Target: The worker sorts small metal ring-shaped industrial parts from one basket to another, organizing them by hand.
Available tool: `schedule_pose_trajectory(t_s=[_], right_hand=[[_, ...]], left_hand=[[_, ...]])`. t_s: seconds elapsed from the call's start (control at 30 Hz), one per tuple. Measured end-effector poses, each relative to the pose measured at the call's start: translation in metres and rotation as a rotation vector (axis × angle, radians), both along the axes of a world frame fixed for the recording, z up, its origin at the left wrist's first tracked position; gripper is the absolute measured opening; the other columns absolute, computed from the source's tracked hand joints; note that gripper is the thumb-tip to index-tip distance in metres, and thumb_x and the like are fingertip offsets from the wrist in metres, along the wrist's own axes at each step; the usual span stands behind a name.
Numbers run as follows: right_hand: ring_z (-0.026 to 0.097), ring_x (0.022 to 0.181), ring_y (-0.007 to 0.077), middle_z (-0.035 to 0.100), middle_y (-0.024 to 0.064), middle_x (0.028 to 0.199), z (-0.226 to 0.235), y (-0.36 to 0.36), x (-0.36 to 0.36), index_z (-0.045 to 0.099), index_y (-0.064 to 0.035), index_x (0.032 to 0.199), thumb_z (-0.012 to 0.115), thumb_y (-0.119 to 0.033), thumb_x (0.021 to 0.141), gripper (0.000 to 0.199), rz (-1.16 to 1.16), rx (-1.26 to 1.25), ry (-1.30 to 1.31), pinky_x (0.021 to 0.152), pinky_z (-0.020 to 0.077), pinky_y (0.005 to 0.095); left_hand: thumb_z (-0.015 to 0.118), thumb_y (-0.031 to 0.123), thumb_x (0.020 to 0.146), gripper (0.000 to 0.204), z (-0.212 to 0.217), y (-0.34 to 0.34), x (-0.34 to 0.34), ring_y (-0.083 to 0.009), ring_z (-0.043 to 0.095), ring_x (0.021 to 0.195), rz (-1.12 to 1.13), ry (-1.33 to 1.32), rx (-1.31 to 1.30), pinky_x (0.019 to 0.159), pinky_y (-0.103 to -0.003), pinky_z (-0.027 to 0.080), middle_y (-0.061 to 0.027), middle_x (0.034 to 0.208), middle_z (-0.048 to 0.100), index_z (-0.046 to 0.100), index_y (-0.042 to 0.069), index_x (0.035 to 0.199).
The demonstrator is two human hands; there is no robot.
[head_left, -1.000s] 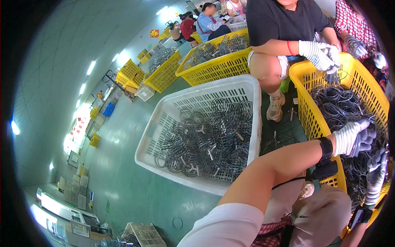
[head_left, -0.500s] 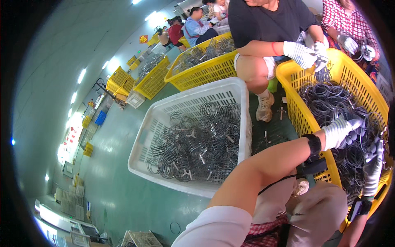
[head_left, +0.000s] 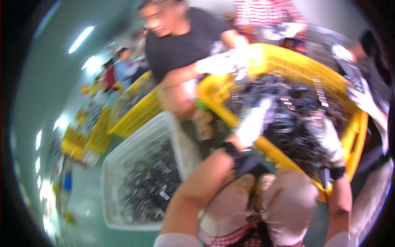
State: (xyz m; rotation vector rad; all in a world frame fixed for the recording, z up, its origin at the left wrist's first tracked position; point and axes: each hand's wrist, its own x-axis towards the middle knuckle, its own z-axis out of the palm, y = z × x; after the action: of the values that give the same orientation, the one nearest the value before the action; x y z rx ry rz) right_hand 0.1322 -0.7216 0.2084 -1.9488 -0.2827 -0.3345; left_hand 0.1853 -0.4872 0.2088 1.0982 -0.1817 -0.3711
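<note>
Both my hands, in pale work gloves, reach into a yellow slatted basket point(head_left: 272, 155) full of dark coiled cables point(head_left: 284, 133). My left hand point(head_left: 256, 120) is over the left part of the pile, its fingers smeared by motion. On the right side of the heap, my right hand point(head_left: 328, 136) is among or against the cables, its fingers blurred too. Whether either hand grips a cable cannot be made out. Dark bands circle both my wrists.
A white crate point(head_left: 108, 197) of wire coils point(head_left: 150, 181) stands left of my legs. Across the basket, a person in a black shirt point(head_left: 187, 43) has gloved hands at its far left corner. At right, another person's gloved hands hold a dark bundle point(head_left: 353, 74). More yellow baskets point(head_left: 135, 117) stand behind.
The view has swung right, so the yellow basket and people now appear farther left, blurred. Another worker at the right has come into view. My hands stay within the basket.
</note>
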Motion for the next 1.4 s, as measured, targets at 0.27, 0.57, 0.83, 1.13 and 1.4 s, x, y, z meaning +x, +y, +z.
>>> schedule_pose_trajectory(t_s=[0.27, 0.57, 0.83, 1.13, 1.4], right_hand=[[0.058, 0.081, 0.0257, 0.06, 0.009, 0.085, -0.031, -0.026, 0.015, 0.06, -0.0058, 0.098, 0.064, -0.008, 0.077, 0.021, 0.191, -0.066, -0.126, 0.075, 0.047, 0.0342], [0.063, 0.08, 0.027, 0.065, 0.0097, 0.091, -0.038, -0.034, 0.016, 0.063, -0.0054, 0.1, 0.065, -0.011, 0.08, 0.02, 0.129, -0.413, -0.309, 0.073, 0.0506, 0.0318], [0.064, 0.082, 0.0226, 0.067, 0.0106, 0.093, -0.049, -0.045, 0.03, 0.063, -0.0024, 0.102, 0.064, -0.004, 0.081, 0.022, -0.012, -0.115, -0.187, 0.073, 0.05, 0.0294], [0.062, 0.09, 0.033, 0.065, 0.0183, 0.096, -0.019, -0.028, 0.016, 0.063, -0.004, 0.107, 0.062, -0.027, 0.083, 0.033, -0.219, -0.421, -0.256, 0.078, 0.0496, 0.0378], [0.06, 0.07, 0.0256, 0.062, 0.0114, 0.079, -0.043, -0.026, 0.03, 0.06, -0.0045, 0.1, 0.063, -0.005, 0.08, 0.02, -0.279, -0.349, -0.349, 0.065, 0.0478, 0.0326]], left_hand=[[0.059, 0.02, 0.09, 0.019, -0.002, 0.0, 0.017, -0.0029, 0.04, 0.05, 0.156, -0.044, 0.014, 0.046, -0.018, 0.033, 0.0025, 0.076, 0.056, 0.059, 0.006, 0.104], [0.058, 0.018, 0.09, 0.016, 0.011, -0.013, 0.007, -0.0033, 0.04, 0.047, 0.147, -0.197, 0.185, 0.043, -0.019, 0.036, 0.0001, 0.075, 0.056, 0.06, 0.005, 0.1], [0.065, 0.014, 0.082, 0.017, 0.018, -0.02, -0.004, -0.0034, 0.042, 0.05, -0.1, -0.382, 0.545, 0.046, -0.018, 0.036, 0.0045, 0.073, 0.052, 0.058, 0.009, 0.096], [0.071, 0.014, 0.077, 0.016, 0.0, -0.003, 0.009, -0.0145, 0.048, 0.069, 0.091, -0.725, 0.914, 0.061, -0.031, 0.041, -0.0001, 0.075, 0.052, 0.057, 0.006, 0.082], [0.067, 0.007, 0.079, 0.01, 0.004, -0.03, -0.002, -0.0078, 0.049, 0.071, 0.187, -0.479, 0.577, 0.063, -0.025, 0.043, 0.001, 0.078, 0.056, 0.059, 0.004, 0.085]])
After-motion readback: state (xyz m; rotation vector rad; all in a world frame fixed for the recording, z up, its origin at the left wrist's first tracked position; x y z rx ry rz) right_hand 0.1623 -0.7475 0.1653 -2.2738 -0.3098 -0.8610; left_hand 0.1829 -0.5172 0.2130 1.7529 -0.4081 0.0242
